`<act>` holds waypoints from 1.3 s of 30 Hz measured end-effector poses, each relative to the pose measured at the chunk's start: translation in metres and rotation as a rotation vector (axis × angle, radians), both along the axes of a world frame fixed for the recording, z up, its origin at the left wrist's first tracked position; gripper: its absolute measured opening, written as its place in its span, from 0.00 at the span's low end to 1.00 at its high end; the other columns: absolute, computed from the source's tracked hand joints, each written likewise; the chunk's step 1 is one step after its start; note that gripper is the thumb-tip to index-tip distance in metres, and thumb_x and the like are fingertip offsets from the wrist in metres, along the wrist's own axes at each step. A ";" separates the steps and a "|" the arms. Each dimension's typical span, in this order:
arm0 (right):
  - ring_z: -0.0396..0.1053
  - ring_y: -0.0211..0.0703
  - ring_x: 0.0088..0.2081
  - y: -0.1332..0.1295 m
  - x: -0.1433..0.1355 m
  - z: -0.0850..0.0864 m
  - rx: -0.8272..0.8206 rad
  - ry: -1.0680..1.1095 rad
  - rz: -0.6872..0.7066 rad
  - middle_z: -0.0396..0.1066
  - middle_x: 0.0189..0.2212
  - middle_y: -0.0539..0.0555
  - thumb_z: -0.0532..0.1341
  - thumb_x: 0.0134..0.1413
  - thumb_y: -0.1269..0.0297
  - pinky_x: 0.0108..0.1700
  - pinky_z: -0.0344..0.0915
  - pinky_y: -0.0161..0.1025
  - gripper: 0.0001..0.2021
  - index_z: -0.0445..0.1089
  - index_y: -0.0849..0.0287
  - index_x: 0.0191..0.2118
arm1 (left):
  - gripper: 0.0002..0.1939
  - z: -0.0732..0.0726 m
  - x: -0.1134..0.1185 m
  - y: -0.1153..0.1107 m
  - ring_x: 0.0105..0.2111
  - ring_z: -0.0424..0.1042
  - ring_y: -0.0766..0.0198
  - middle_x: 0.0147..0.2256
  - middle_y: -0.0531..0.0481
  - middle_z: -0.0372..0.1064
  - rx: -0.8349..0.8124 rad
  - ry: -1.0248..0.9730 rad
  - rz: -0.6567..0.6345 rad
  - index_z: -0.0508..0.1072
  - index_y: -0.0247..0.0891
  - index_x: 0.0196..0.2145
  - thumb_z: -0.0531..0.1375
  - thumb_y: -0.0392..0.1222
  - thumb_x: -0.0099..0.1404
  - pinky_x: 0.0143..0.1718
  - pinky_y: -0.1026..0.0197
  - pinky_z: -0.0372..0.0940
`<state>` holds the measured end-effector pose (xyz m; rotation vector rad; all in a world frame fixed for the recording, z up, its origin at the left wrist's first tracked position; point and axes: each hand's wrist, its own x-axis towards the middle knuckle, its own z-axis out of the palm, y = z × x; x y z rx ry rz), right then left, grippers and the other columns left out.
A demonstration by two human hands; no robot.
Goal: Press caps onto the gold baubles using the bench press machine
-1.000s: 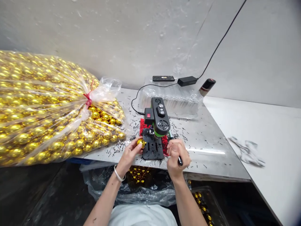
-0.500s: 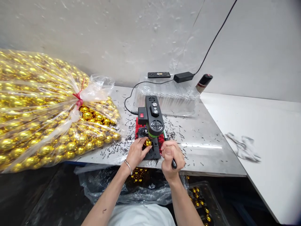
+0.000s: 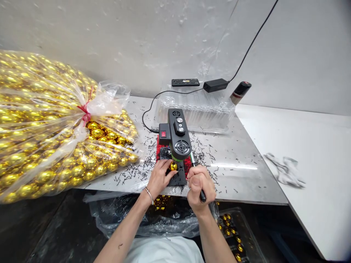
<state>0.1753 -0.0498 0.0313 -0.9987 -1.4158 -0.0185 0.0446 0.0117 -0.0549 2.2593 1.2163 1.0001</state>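
A small black bench drill press (image 3: 179,133) stands on the metal table, over a black base plate (image 3: 179,179) on a red mat. Under its head sits a shiny gold ball (image 3: 173,166). My left hand (image 3: 159,176) grips that ball between thumb and fingers, at its left and near side. My right hand (image 3: 201,186) is wrapped round the black-ended lever handle (image 3: 203,196) on the press's right. The drill tip is hidden behind the head. Curly black shavings (image 3: 148,151) lie all about the base.
A big clear bag of gold balls (image 3: 49,138), tied with red string, fills the left. Behind the press, a clear plastic tray (image 3: 197,113) bears a power adapter (image 3: 215,85). A glove (image 3: 285,171) lies on the white table. Below hang a plastic-lined bin (image 3: 115,215) and a bag of balls (image 3: 233,233).
The whole view has shifted slightly. Both hands keep nearly the same hold on ball and lever, with no clear movement of either.
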 end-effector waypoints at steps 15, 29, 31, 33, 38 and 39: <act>0.63 0.35 0.26 0.007 0.001 -0.050 0.096 -0.053 -0.049 0.62 0.25 0.49 0.46 0.68 0.64 0.36 0.67 0.43 0.17 0.57 0.57 0.25 | 0.14 -0.003 0.002 0.003 0.44 0.70 0.53 0.41 0.44 0.73 0.001 -0.011 0.016 0.74 0.40 0.46 0.63 0.47 0.64 0.47 0.50 0.66; 0.63 0.36 0.26 0.008 0.004 -0.030 0.085 -0.055 -0.026 0.60 0.23 0.48 0.47 0.66 0.70 0.32 0.63 0.39 0.16 0.56 0.56 0.24 | 0.16 -0.008 0.004 0.008 0.45 0.71 0.52 0.43 0.42 0.75 0.013 -0.085 0.005 0.75 0.38 0.46 0.64 0.48 0.63 0.48 0.47 0.66; 0.62 0.36 0.26 0.007 0.002 -0.003 0.033 0.004 -0.032 0.60 0.22 0.48 0.49 0.64 0.72 0.28 0.59 0.37 0.16 0.56 0.56 0.23 | 0.16 -0.004 0.004 0.006 0.44 0.71 0.52 0.43 0.42 0.75 0.006 -0.117 0.007 0.75 0.38 0.47 0.64 0.48 0.63 0.48 0.47 0.66; 0.62 0.36 0.27 0.005 0.001 0.021 -0.081 0.042 -0.030 0.61 0.23 0.49 0.50 0.64 0.72 0.28 0.58 0.37 0.15 0.58 0.57 0.24 | 0.17 0.001 -0.003 -0.004 0.45 0.71 0.52 0.44 0.42 0.74 -0.001 -0.136 0.019 0.74 0.38 0.48 0.63 0.48 0.64 0.49 0.46 0.66; 0.61 0.35 0.26 0.001 -0.001 0.032 -0.076 0.047 -0.018 0.60 0.22 0.48 0.51 0.63 0.73 0.29 0.58 0.36 0.15 0.58 0.58 0.23 | 0.20 0.007 -0.039 -0.064 0.47 0.70 0.54 0.47 0.41 0.72 -0.001 -0.058 -0.057 0.69 0.40 0.55 0.60 0.45 0.67 0.48 0.50 0.68; 0.61 0.35 0.25 0.001 -0.001 0.027 -0.054 0.054 -0.021 0.60 0.22 0.48 0.51 0.63 0.74 0.28 0.57 0.36 0.16 0.57 0.58 0.23 | 0.20 0.005 -0.045 -0.077 0.47 0.71 0.54 0.47 0.41 0.72 -0.005 -0.028 -0.074 0.68 0.41 0.56 0.59 0.44 0.67 0.48 0.51 0.68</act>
